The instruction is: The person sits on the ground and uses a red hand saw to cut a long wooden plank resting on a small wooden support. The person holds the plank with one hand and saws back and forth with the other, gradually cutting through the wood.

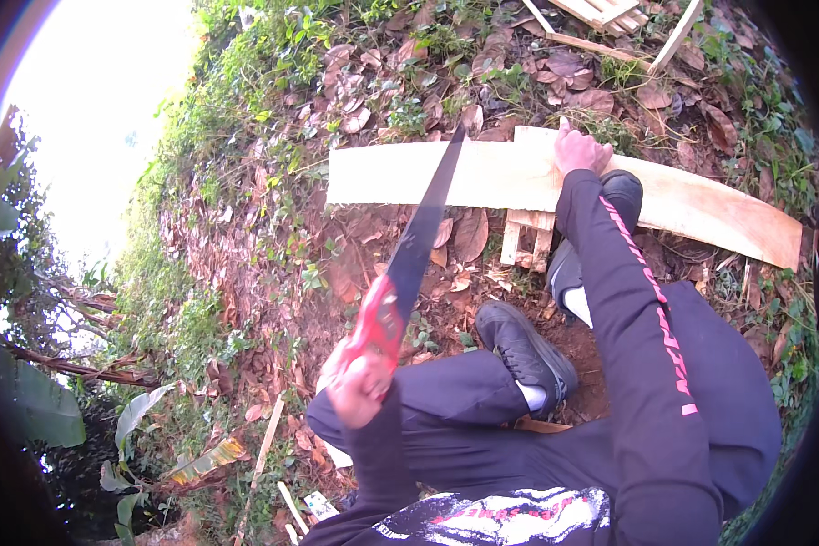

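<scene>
My left hand (pixel 359 387) is closed round the red handle of a handsaw (pixel 420 238). The dark blade, slightly blurred, slants up and crosses the left part of a long pale wooden board (pixel 491 175); whether its teeth touch the wood I cannot tell. On the board's middle, my right hand (pixel 581 150) presses down with curled fingers near the far edge. My right shoe (pixel 622 193) stands on the board beside that hand. Below the board, a small wooden support (pixel 526 238) partly shows.
My left shoe (pixel 523 355) is on bare soil in front of the board. Wooden slats (pixel 610 14) lie at the far right. A thin wooden strip (pixel 262 464) lies at lower left. Dry leaves and green plants cover the ground; banana leaves (pixel 41 400) grow at the left.
</scene>
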`<move>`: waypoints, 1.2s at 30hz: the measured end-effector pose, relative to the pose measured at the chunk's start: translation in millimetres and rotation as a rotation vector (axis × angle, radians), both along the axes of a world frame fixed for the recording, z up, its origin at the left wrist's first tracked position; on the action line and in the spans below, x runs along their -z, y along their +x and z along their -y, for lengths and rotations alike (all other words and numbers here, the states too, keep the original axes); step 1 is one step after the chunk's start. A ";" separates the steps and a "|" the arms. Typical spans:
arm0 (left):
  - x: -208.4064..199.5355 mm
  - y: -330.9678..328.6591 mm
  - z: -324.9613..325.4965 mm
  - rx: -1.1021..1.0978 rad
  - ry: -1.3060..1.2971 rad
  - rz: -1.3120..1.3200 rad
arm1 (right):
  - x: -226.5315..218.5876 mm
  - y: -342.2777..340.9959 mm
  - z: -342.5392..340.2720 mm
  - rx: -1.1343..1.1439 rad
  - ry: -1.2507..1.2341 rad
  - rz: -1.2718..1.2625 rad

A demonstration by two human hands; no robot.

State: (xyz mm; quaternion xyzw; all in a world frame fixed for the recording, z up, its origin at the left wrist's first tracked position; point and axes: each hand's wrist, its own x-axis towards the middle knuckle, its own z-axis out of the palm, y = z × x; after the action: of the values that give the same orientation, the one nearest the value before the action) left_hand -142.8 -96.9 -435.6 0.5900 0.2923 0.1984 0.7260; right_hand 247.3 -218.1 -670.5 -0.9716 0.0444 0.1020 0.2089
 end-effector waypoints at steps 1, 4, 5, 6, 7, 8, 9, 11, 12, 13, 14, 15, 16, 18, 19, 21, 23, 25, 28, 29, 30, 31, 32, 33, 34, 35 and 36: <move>-6.0 -24.6 -12.2 0.024 -0.039 0.092 | 1.0 -5.3 -3.9 0.003 -0.004 0.022; -46.4 -47.3 -16.9 0.069 0.178 0.143 | 13.3 -12.7 1.3 0.023 -0.058 0.133; -53.8 -55.1 -18.3 0.078 0.203 0.193 | 14.0 -15.2 5.4 0.009 -0.071 0.136; -58.3 -62.8 -22.5 0.037 0.296 0.245 | 15.4 -19.3 2.4 -0.014 -0.045 0.174; -64.8 -65.8 -24.2 0.070 0.362 0.273 | 12.0 -25.2 -1.8 -0.017 -0.039 0.241; -64.1 -66.0 -24.9 0.058 0.421 0.326 | 9.3 -32.3 -6.2 -0.020 -0.033 0.307; -62.8 -63.6 -26.1 0.045 0.479 0.379 | 6.6 -37.9 -7.8 -0.024 -0.028 0.373; -56.7 -48.4 -15.5 -0.017 0.533 0.449 | 13.7 -42.7 -6.9 -0.090 -0.068 0.378; -54.4 -42.1 -12.8 -0.014 0.491 0.510 | 14.8 -45.7 -7.9 -0.108 -0.075 0.374; -53.2 -37.2 -10.0 -0.011 0.447 0.572 | 14.5 -47.0 -7.8 -0.125 -0.083 0.369; -46.1 -35.2 -9.9 -0.024 0.442 0.586 | 12.7 -47.3 -8.7 -0.146 -0.081 0.343; -39.2 -30.7 -2.5 -0.134 0.436 0.589 | 11.1 -47.6 -10.1 -0.157 -0.085 0.333; -35.5 -23.5 1.0 -0.105 0.402 0.550 | 10.7 -50.5 -9.5 -0.162 -0.094 0.315; -23.3 -19.2 6.5 -0.071 0.312 0.465 | 13.2 -55.9 -11.4 -0.175 -0.090 0.292; -10.8 -20.9 8.0 -0.064 0.259 0.414 | 13.7 -58.2 -14.9 -0.178 -0.075 0.274; 9.9 -21.9 12.2 -0.102 0.124 0.099 | 14.4 -58.5 -17.3 -0.177 -0.055 0.247; 33.3 -22.4 11.3 -0.045 0.042 -0.049 | 15.4 -56.2 -15.6 -0.185 -0.049 0.236; 46.4 -22.7 14.0 -0.081 0.093 0.023 | 15.2 -52.0 -15.1 -0.190 -0.053 0.232; 55.1 -15.4 11.2 -0.056 0.145 0.237 | 15.7 -42.6 -12.4 -0.196 -0.076 0.246; 57.3 -13.6 13.4 -0.064 0.094 0.224 | 17.0 -41.6 -11.0 -0.195 -0.070 0.244; 59.3 -12.3 15.8 -0.072 0.043 0.212 | 18.2 -41.2 -9.2 -0.195 -0.065 0.241; 60.4 -10.5 16.5 -0.076 -0.013 0.200 | 20.4 -39.4 -6.8 -0.191 -0.064 0.239; 58.1 -7.5 13.5 -0.059 0.011 0.017 | 22.2 -37.2 -6.8 -0.187 -0.065 0.267; 58.5 -8.8 13.9 -0.066 0.017 0.068 | 24.3 -36.6 -7.1 -0.190 -0.074 0.272; 56.4 -13.1 10.2 -0.075 0.026 0.118 | 23.6 -39.8 -12.5 -0.194 -0.079 0.275; 54.9 -18.5 5.7 -0.085 0.034 0.168 | 23.1 -44.3 -18.3 -0.200 -0.085 0.278; 57.9 -26.7 -3.4 -0.069 0.070 0.217 | 23.1 -51.7 -23.4 -0.182 -0.069 0.270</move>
State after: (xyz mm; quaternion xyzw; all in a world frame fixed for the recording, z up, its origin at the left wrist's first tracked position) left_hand -169.6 -93.5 -493.5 0.5796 0.2248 0.2959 0.7252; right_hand 195.6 -194.7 -693.6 -0.9830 -0.0687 -0.0128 0.1696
